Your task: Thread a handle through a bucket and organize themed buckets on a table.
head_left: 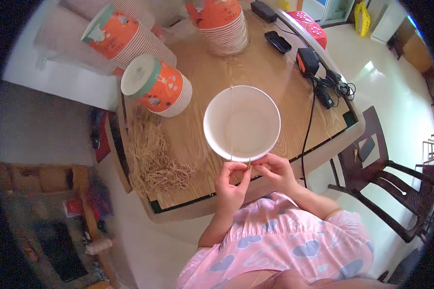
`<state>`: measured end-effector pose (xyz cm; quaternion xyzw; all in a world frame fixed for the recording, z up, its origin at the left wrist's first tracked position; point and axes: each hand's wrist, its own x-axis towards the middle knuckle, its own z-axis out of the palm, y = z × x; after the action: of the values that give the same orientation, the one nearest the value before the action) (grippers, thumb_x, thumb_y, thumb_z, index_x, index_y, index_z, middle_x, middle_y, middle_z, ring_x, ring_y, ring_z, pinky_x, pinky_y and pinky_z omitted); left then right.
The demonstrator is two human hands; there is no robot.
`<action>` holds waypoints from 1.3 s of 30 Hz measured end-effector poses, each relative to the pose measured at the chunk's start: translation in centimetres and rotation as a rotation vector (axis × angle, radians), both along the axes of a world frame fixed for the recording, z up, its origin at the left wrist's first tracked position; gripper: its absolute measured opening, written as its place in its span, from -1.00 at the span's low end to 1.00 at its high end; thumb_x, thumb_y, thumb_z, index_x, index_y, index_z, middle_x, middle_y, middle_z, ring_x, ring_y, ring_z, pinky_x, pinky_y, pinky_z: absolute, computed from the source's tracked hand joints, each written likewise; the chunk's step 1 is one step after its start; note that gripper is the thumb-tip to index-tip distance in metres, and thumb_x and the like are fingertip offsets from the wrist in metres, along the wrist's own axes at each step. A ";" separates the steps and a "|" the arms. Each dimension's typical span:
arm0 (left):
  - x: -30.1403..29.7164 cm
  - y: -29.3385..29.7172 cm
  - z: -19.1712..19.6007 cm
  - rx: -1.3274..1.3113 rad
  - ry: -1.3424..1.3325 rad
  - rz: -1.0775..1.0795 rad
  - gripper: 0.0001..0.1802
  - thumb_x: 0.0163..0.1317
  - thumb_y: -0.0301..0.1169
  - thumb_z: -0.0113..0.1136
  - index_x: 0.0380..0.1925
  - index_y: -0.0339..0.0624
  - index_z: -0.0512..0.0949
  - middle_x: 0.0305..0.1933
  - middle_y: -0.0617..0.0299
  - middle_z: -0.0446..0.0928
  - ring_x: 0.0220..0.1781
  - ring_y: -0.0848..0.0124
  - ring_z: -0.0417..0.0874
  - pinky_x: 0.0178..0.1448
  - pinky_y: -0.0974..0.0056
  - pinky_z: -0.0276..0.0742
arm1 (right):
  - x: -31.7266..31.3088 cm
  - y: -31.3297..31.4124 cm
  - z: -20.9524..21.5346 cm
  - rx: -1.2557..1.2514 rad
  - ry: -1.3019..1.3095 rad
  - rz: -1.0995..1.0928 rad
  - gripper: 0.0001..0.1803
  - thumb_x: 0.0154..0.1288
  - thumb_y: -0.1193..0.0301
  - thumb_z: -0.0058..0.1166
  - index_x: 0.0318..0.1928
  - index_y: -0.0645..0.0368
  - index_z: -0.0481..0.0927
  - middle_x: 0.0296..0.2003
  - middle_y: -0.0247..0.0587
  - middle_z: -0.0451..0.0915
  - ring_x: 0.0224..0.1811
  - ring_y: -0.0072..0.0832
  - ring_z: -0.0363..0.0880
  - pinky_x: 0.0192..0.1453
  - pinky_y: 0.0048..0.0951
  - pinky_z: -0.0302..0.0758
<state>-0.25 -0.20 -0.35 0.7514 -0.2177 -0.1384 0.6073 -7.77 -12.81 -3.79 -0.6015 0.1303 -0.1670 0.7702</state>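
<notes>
A white paper bucket [242,123] stands at the table's near edge, its round mouth toward me. One thin strand of twine crosses over its mouth from the far rim to the near rim. At the near rim, my left hand [232,185] pinches the twine [249,164] between thumb and fingers. Close beside it, my right hand [278,173] is closed on the same strand, its fingers touching the bucket's rim. The fingertips of both hands nearly meet. To the left lies a loose, tangled bundle of brown twine [161,168], partly hanging near the table's edge.
Stacked orange paper buckets [166,89] stand at the left, with another stack [219,24] at the back and more in plastic behind. A black adapter [307,61] and cables lie on the wooden table [197,130] at the right. A dark wooden chair [371,159] stands right of it.
</notes>
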 end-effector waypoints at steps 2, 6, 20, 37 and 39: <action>0.0 0.1 -0.1 -0.017 0.001 0.003 -0.83 0.02 -0.61 0.23 -0.37 -0.29 0.47 -0.34 0.22 0.54 -0.25 0.45 0.58 -0.11 0.38 0.48 | 0.0 0.1 -0.1 -0.005 0.011 0.005 -0.89 0.21 0.60 0.04 -0.23 0.34 0.54 -0.23 -0.27 0.55 -0.13 -0.60 0.49 -0.02 -0.56 0.43; -0.1 -0.1 0.4 0.017 -0.057 -0.008 -0.82 0.01 -0.63 0.23 -0.37 -0.25 0.46 -0.32 0.26 0.50 -0.24 0.51 0.51 -0.11 0.42 0.43 | 0.1 0.1 0.1 -0.057 0.031 -0.032 -0.93 0.16 0.60 0.08 -0.32 0.32 0.53 -0.29 -0.29 0.56 -0.21 -0.62 0.50 -0.11 -0.57 0.44; -0.1 -0.1 0.0 0.086 -0.103 0.040 -0.83 0.02 -0.62 0.25 -0.39 -0.25 0.46 -0.34 0.27 0.50 -0.25 0.50 0.51 -0.09 0.39 0.43 | 0.2 0.5 -0.9 0.135 0.003 0.077 -0.85 0.18 0.55 0.09 -0.23 0.31 0.49 -0.29 -0.29 0.54 -0.26 -0.63 0.49 -0.16 -0.59 0.44; 0.5 0.3 0.1 0.149 -0.155 0.012 -0.80 -0.05 -0.59 0.32 -0.44 -0.24 0.47 -0.39 0.26 0.51 -0.27 0.47 0.53 -0.08 0.36 0.43 | 0.5 -0.8 -1.4 0.464 0.078 0.207 -0.85 0.13 0.56 0.17 -0.25 0.32 0.58 -0.28 -0.20 0.61 -0.26 -0.54 0.58 -0.13 -0.50 0.53; 0.6 0.5 0.5 0.168 -0.180 0.005 -0.80 -0.06 -0.58 0.33 -0.45 -0.22 0.48 -0.40 0.26 0.53 -0.28 0.47 0.54 -0.09 0.36 0.43 | 0.6 -1.2 -1.1 0.597 0.115 0.254 -0.87 0.12 0.56 0.17 -0.27 0.31 0.58 -0.30 -0.19 0.61 -0.29 -0.52 0.59 -0.15 -0.50 0.54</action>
<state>0.35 0.29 0.12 0.8097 -0.2572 -0.0866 0.5203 -7.15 -13.96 -4.90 -0.3690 0.1406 0.0101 0.9187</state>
